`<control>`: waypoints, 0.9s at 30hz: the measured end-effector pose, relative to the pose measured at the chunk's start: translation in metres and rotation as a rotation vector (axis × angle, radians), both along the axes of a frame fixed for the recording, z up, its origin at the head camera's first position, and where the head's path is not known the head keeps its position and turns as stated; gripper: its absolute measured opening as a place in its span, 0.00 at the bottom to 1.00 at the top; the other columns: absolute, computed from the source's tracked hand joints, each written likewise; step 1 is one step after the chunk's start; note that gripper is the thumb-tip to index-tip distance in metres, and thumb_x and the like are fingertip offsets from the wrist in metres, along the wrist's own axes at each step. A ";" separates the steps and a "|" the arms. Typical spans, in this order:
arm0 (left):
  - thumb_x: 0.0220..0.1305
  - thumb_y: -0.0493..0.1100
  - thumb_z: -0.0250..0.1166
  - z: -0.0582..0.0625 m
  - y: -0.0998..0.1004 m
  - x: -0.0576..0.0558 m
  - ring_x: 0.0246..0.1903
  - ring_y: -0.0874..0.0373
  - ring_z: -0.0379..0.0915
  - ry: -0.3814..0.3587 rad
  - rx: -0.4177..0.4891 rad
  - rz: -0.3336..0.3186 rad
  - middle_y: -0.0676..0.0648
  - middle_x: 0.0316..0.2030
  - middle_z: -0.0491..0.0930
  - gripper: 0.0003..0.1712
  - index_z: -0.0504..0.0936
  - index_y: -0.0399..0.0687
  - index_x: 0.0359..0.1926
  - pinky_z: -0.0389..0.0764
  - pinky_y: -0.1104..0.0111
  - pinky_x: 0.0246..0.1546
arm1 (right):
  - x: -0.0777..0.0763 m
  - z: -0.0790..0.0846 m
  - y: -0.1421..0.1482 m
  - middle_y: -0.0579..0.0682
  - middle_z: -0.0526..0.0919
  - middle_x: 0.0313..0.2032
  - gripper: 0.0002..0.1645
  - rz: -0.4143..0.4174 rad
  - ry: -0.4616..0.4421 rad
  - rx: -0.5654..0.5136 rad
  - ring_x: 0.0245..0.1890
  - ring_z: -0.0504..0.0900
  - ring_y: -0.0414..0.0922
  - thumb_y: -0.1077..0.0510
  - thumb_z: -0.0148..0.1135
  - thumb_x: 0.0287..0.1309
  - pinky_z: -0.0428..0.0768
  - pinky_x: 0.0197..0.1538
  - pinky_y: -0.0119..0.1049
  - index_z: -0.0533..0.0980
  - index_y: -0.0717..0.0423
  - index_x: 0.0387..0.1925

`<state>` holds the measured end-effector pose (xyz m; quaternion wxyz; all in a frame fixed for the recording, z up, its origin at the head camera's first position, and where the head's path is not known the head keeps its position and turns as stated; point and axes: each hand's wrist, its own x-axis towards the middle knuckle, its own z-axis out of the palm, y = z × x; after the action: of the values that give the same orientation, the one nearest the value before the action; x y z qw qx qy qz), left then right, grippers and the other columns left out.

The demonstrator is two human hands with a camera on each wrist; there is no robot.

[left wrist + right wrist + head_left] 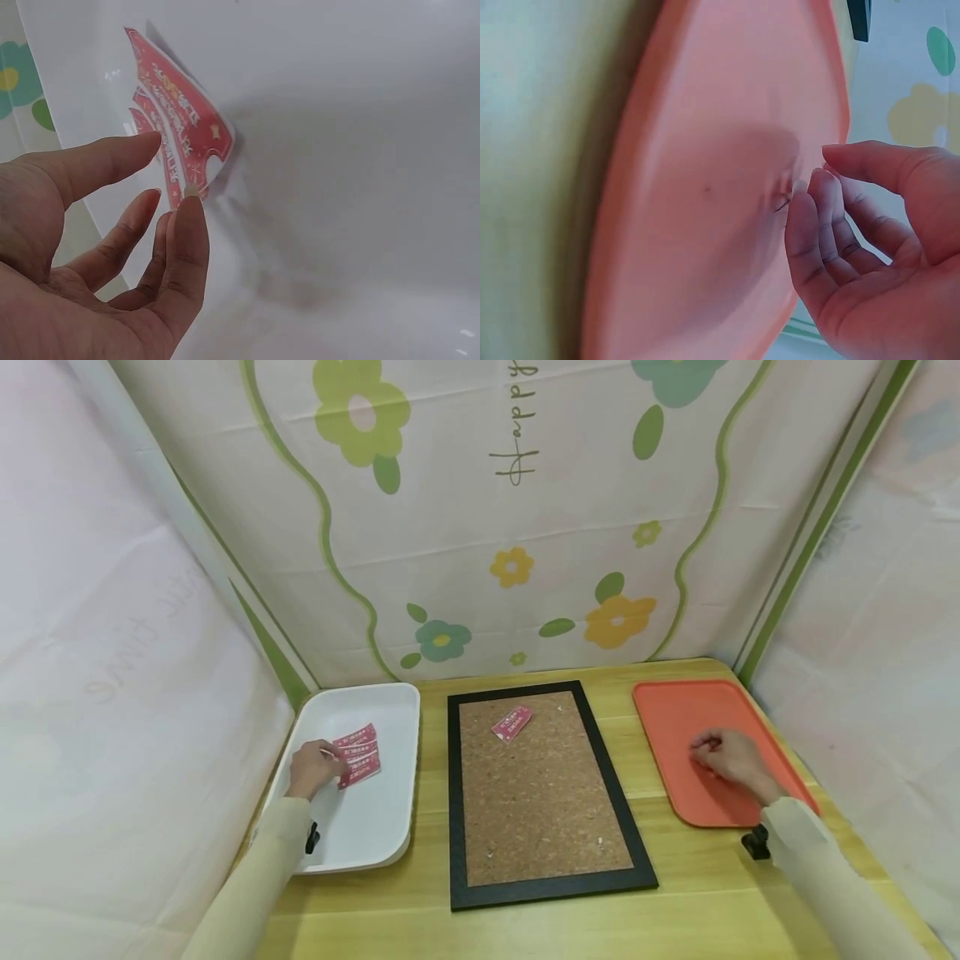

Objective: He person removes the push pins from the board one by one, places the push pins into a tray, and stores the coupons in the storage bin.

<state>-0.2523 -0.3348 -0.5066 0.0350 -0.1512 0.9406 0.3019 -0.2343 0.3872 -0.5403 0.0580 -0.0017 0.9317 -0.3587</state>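
Observation:
Inside the white tray, several red printed paper coupons lie overlapped, with a notched end on the top one. My left hand is over their left edge; the left wrist view has its fingers loosely bent and apart, fingertips right at the coupons. At the right, my right hand hovers low over the orange tray. A thin dark pin shows beside its fingertips, and its fingers are loosely bent. Whether those fingers touch the pin I cannot tell.
Between the trays lies a black-framed cork board. One red coupon sits near its top, and small pale pins dot its corners. A wooden table carries everything, with patterned fabric behind and at both sides.

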 end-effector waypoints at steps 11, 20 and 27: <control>0.66 0.41 0.69 0.024 0.031 -0.007 0.46 0.40 0.80 0.120 0.014 -0.091 0.29 0.52 0.83 0.22 0.81 0.31 0.56 0.81 0.55 0.46 | -0.016 0.024 -0.027 0.62 0.86 0.45 0.17 0.082 0.086 0.081 0.36 0.82 0.47 0.55 0.58 0.75 0.78 0.32 0.38 0.82 0.64 0.53; 0.70 0.44 0.66 0.042 0.065 -0.015 0.49 0.40 0.83 0.222 0.070 -0.175 0.32 0.48 0.85 0.19 0.83 0.33 0.54 0.83 0.53 0.50 | -0.032 0.032 -0.063 0.61 0.85 0.48 0.18 0.094 0.082 0.046 0.40 0.83 0.50 0.54 0.58 0.75 0.81 0.32 0.38 0.82 0.63 0.54; 0.71 0.44 0.66 0.047 0.092 -0.014 0.51 0.40 0.84 0.220 0.137 -0.205 0.34 0.50 0.85 0.20 0.82 0.35 0.57 0.85 0.54 0.49 | -0.041 0.027 -0.096 0.62 0.84 0.46 0.17 0.116 0.052 -0.010 0.35 0.85 0.54 0.55 0.57 0.76 0.83 0.31 0.42 0.81 0.64 0.54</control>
<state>-0.2668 -0.2427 -0.4599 -0.0276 -0.0176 0.9265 0.3749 -0.2755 0.2910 -0.5130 0.0542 -0.0652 0.9293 -0.3594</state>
